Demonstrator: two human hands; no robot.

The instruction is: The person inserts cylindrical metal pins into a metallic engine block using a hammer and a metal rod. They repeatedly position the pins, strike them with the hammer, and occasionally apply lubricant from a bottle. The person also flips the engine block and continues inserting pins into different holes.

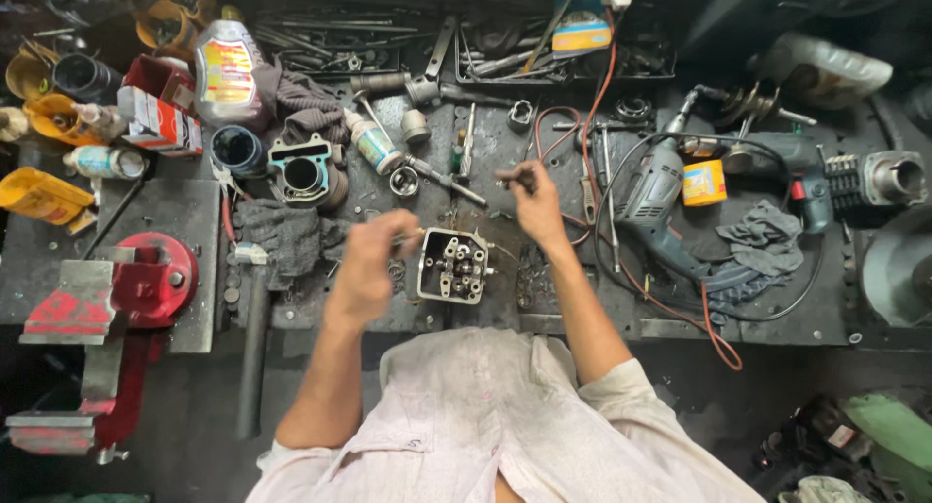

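Cluttered dark workbench [184, 212], greasy, tools everywhere. Engine cylinder head [453, 264] sits at frame centre, between both hands. Left hand [372, 260] just left of it, fingers closed on a thin tool [409, 237] that is blurred. Right hand [530, 194] raised above-right, pinching a small dark part [509, 176]. Grey electric drill [652, 194] right of centre, red vise [116, 294] lower left, oil bottle [228, 71] upper left.

**Red, Yellow and Grey on a Black Bench**

The vise [136, 285] was red on the black, oil-stained workbench [184, 212]. The funnels [44, 197] were yellow, the drill [652, 194] grey, its cable [714, 343] orange-red. The shirt [485, 416] was pale pink. The cylinder head [452, 265] was dull silver, the rag [762, 236] grey.
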